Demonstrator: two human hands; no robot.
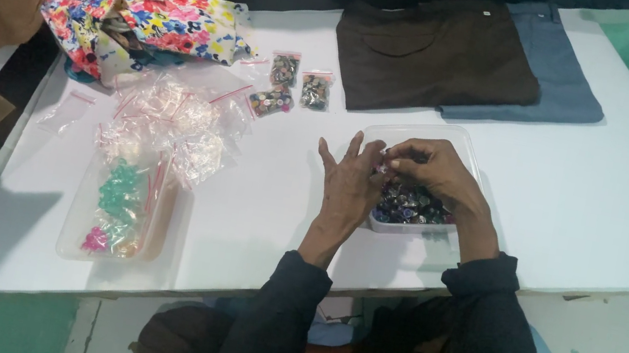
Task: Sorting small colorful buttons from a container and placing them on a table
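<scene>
The left hand (pixel 350 181) is held upright at the near-left edge of a clear plastic tub (pixel 458 146) on the white desk (pixel 627 214), its fingers (pixel 325 155) spread wide, gripping nothing visible. The right hand (pixel 432 170) hovers over the tub with its fingers (pixel 398 152) pinched together at the left hand's fingertips. Whatever they pinch is too small to make out. The tub holds a heap of small dark buttons (pixel 409 204), partly hidden beneath the right hand. Three small bags (pixel 293 85) of similar pieces lie well apart, farther back.
</scene>
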